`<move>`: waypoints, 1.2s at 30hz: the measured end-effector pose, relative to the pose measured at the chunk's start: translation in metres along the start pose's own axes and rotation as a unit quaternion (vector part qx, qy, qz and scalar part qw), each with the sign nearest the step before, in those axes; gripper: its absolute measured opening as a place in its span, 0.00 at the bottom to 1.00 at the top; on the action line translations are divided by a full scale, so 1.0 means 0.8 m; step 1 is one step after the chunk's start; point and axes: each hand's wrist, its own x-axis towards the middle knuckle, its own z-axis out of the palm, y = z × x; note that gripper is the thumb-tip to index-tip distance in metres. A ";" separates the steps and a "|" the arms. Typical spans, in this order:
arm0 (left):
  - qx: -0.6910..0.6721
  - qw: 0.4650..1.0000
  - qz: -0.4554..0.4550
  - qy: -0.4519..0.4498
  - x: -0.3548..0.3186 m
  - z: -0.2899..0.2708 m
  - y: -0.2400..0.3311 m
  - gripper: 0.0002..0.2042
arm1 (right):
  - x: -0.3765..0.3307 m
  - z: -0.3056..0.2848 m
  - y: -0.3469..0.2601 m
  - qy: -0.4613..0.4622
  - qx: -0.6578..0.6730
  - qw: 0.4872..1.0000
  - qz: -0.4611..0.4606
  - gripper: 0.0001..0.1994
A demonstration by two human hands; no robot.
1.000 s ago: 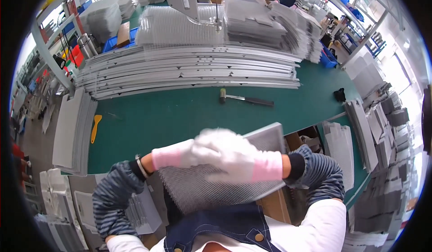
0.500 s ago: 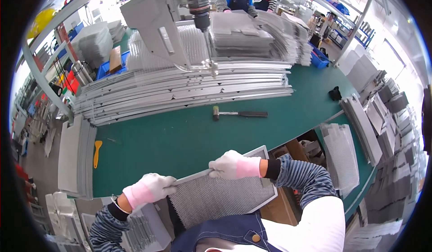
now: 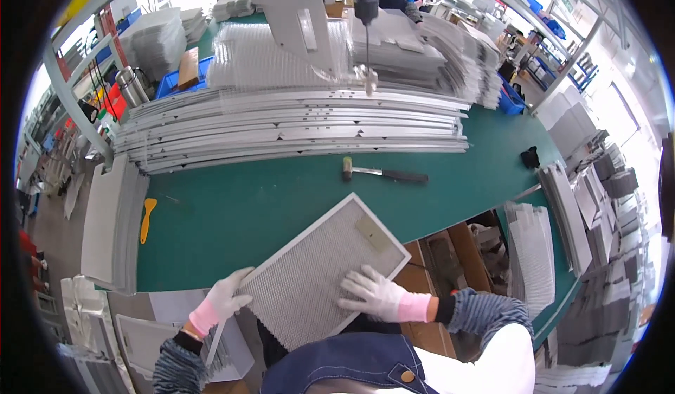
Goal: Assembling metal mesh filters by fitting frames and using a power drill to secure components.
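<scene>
A framed metal mesh filter panel [image 3: 309, 274] lies tilted over the near edge of the green table, one corner pointing away from me. Pale metal strip borders its far sides, while the near left side shows bare, jagged mesh. A small beige label [image 3: 372, 233] sits near its far right corner. At the left corner my left hand [image 3: 219, 300], in a white and pink glove, grips the panel's edge between thumb and fingers. My right hand [image 3: 376, 294], gloved alike, rests on the mesh near the right side, fingers spread.
Beyond the panel lie a hammer [image 3: 387, 174] and a yellow scraper [image 3: 148, 220]. Long metal strips [image 3: 302, 127] stretch across the back, below a hanging drill [image 3: 366, 0]. Flat panels [image 3: 109, 229] are stacked at left, mesh sheets [image 3: 529, 253] at right. An open cardboard box [image 3: 470, 257] stands below the edge.
The panel has turned, its framed corner swinging away onto the table. My right hand has gone from gripping the far edge to lying spread on the mesh. My left hand stays at the left corner.
</scene>
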 end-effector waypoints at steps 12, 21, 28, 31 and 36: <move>-0.531 0.771 0.351 0.000 0.109 -0.076 0.194 0.53 | 0.007 -0.232 0.044 0.445 -0.005 0.891 0.084 0.11; 0.094 0.814 0.252 0.516 0.090 0.005 0.246 0.09 | 0.026 -0.090 0.113 0.382 0.518 0.755 0.126 0.17; 0.068 0.899 0.070 0.427 0.046 -0.046 0.214 0.22 | 0.067 -0.188 0.034 0.464 0.588 0.657 0.084 0.09; 0.183 0.931 0.022 0.316 0.045 -0.043 0.195 0.26 | 0.075 -0.136 0.049 0.458 0.597 0.646 0.128 0.09; 0.181 0.970 0.024 0.162 0.027 -0.056 0.257 0.44 | 0.071 -0.134 0.021 0.455 0.607 0.637 0.139 0.09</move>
